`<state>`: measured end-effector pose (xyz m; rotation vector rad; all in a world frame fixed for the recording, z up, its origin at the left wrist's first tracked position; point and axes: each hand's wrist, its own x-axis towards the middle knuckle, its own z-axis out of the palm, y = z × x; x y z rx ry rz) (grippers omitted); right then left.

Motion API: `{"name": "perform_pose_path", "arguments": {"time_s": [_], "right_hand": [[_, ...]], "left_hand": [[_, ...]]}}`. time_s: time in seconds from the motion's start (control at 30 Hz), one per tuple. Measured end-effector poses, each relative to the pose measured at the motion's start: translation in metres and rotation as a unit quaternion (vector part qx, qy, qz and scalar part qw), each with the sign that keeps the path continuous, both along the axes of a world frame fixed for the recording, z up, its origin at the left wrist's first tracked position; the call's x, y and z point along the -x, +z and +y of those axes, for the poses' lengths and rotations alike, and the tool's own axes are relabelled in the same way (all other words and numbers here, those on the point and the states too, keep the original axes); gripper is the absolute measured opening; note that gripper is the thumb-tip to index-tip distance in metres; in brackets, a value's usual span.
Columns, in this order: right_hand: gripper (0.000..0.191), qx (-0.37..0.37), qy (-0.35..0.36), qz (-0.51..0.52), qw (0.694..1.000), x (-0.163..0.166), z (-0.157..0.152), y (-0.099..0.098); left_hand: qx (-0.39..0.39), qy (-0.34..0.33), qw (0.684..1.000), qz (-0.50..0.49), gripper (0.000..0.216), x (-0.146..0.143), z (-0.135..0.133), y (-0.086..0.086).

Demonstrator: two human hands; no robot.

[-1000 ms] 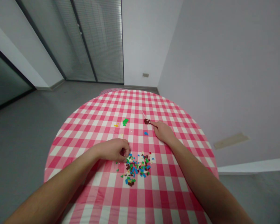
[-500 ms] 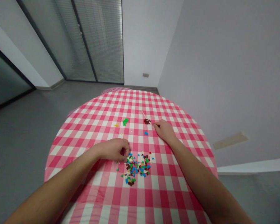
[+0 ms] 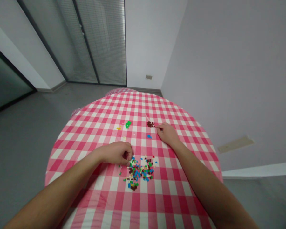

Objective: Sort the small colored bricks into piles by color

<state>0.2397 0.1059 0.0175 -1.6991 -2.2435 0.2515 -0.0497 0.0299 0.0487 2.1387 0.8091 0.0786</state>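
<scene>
My left hand (image 3: 118, 152) is curled at the upper left edge of a mixed pile of small building bricks (image 3: 139, 171) in blue, green, brown, white and other colours. Its thumb and fingers are drawn together, and whatever is between them is too small to make out. Farther up the table, my right hand (image 3: 167, 133) has its fingertips pinched just right of a little heap of brown bricks (image 3: 150, 124). Anything in that pinch cannot be made out. Just left of and below this hand lie a few blue bricks (image 3: 149, 136).
A red-and-white checked tablecloth (image 3: 105, 197) covers the round table. Left of the brown heap are green bricks (image 3: 128, 124), yellow bricks (image 3: 119, 128) and pale bricks (image 3: 124, 138). A wall (image 3: 228, 79) runs along the right, with glass doors (image 3: 102, 41) behind.
The fingertips of my right hand have shifted slightly left, closer to the brown heap. My left hand has hardly moved.
</scene>
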Motion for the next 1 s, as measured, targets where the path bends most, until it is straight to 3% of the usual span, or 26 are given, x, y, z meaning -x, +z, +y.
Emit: {"name": "perform_pose_path", "arguments": {"time_s": [0.4,0.53,0.63,0.77,0.87,1.0], "right_hand": [[0.034,0.0,0.009,-0.003,1.0,0.0,0.0,-0.001],[0.029,-0.001,0.039,0.039,0.998,0.002,-0.003,0.004],[0.02,0.06,0.14,0.087,0.984,0.004,-0.016,0.018],[0.017,0.234,0.265,0.08,0.932,0.006,-0.038,0.042],[0.017,0.286,0.287,0.037,0.913,0.007,-0.048,0.05],[0.016,0.288,0.285,0.0,0.914,0.012,-0.051,0.046]], "left_hand": [[-0.004,-0.002,1.0,-0.004,0.01,0.0,0.001,-0.003],[0.001,0.0,1.0,-0.002,0.011,0.0,0.001,-0.004],[0.006,-0.004,1.0,-0.009,0.011,0.0,0.001,-0.003],[0.014,-0.006,1.0,-0.015,0.012,-0.001,0.001,-0.001],[0.014,-0.002,1.0,-0.01,0.012,-0.002,0.001,-0.002],[0.005,0.003,1.0,-0.009,0.012,-0.002,0.002,-0.006]]}}
